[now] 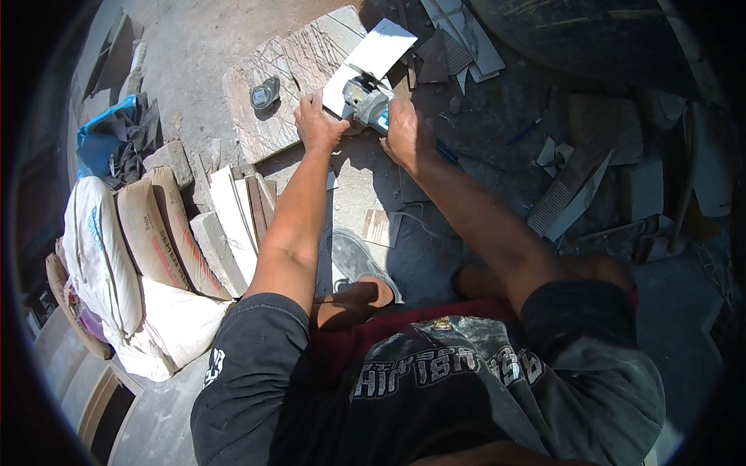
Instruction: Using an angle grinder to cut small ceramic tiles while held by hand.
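Observation:
My right hand [407,133] is wrapped round the body of an angle grinder [368,105], grey at its head with a blue part showing by my palm. The grinder's head lies over a white tile [379,51]; its disc is hard to make out. At the tile's near left corner my left hand [320,126] grips the edge, thumb pointing toward the grinder. Beneath the tile is a scored, pinkish slab [256,62], its surface crossed by many cut lines. A dark tape measure [265,95] rests on this slab, left of my left hand.
Cement bags [148,225] and a white sack [97,241] stand at the left, beside upright tile strips [231,203]. Broken tile pieces [579,186] litter the right side. A blue pen [524,131] and a thin cable [423,221] lie on the ground. My foot [357,260] is below the slab.

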The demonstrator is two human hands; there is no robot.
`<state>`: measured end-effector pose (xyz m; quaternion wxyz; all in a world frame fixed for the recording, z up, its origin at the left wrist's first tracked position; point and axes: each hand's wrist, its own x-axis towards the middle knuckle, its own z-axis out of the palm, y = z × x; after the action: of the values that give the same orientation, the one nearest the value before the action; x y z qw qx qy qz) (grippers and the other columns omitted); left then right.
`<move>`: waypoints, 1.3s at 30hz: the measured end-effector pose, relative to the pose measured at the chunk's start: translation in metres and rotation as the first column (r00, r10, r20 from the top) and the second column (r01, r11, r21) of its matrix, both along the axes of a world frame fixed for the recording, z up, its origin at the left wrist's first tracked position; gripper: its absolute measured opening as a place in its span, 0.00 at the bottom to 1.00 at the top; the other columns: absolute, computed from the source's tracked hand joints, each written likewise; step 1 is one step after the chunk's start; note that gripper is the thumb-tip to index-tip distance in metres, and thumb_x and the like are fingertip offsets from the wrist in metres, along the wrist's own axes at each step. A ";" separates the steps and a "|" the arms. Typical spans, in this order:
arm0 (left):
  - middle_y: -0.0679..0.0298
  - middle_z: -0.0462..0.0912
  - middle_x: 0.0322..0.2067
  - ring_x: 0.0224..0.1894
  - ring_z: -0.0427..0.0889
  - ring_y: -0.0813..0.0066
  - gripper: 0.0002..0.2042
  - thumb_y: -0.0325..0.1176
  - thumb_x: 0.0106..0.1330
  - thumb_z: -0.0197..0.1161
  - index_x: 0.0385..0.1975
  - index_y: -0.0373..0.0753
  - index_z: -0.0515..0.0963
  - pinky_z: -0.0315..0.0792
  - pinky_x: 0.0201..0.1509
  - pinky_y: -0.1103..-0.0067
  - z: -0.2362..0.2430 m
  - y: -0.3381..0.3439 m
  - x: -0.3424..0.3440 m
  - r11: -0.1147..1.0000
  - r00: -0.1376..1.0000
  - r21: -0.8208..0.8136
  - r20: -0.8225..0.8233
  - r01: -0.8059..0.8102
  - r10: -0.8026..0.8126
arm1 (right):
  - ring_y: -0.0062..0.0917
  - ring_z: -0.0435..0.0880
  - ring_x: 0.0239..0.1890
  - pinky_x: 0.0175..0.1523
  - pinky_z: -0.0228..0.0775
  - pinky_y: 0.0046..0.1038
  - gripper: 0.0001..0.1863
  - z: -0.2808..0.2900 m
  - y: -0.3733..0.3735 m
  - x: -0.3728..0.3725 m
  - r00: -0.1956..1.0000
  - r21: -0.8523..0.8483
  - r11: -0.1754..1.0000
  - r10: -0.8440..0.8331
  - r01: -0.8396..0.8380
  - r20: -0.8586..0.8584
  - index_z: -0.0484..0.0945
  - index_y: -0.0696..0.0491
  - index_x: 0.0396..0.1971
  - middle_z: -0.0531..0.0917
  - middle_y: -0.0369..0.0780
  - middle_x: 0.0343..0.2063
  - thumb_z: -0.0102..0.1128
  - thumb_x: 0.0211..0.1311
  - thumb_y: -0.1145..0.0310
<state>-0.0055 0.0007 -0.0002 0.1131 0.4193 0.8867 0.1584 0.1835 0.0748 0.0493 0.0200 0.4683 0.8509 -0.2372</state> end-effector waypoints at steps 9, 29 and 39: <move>0.57 0.71 0.57 0.61 0.67 0.53 0.42 0.38 0.37 0.76 0.62 0.44 0.72 0.64 0.69 0.65 -0.002 -0.001 -0.001 1.000 1.000 0.017 -0.008 0.008 -0.008 | 0.45 0.83 0.48 0.50 0.77 0.42 0.31 0.004 0.002 -0.007 1.000 -0.027 1.000 0.011 -0.011 -0.001 0.69 0.54 0.49 0.79 0.48 0.45 0.78 0.47 0.63; 0.57 0.71 0.55 0.60 0.67 0.52 0.39 0.34 0.39 0.76 0.60 0.45 0.73 0.64 0.68 0.65 -0.008 -0.006 -0.002 0.996 1.000 0.084 -0.003 -0.001 0.001 | 0.45 0.85 0.40 0.44 0.78 0.41 0.20 -0.003 -0.003 -0.021 0.990 0.136 0.991 0.013 0.007 -0.144 0.72 0.55 0.41 0.80 0.49 0.37 0.69 0.48 0.73; 0.55 0.71 0.56 0.59 0.68 0.49 0.41 0.28 0.39 0.72 0.63 0.46 0.71 0.65 0.67 0.64 -0.004 -0.002 0.001 0.995 1.000 0.100 0.001 0.031 -0.031 | 0.45 0.84 0.43 0.45 0.76 0.46 0.32 -0.013 0.004 -0.033 0.995 0.129 0.991 -0.035 0.047 -0.092 0.70 0.54 0.45 0.81 0.47 0.39 0.81 0.40 0.65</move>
<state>-0.0049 -0.0011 -0.0042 0.0958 0.4380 0.8709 0.2012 0.1500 0.0792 0.0367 -0.0537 0.4749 0.8548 -0.2020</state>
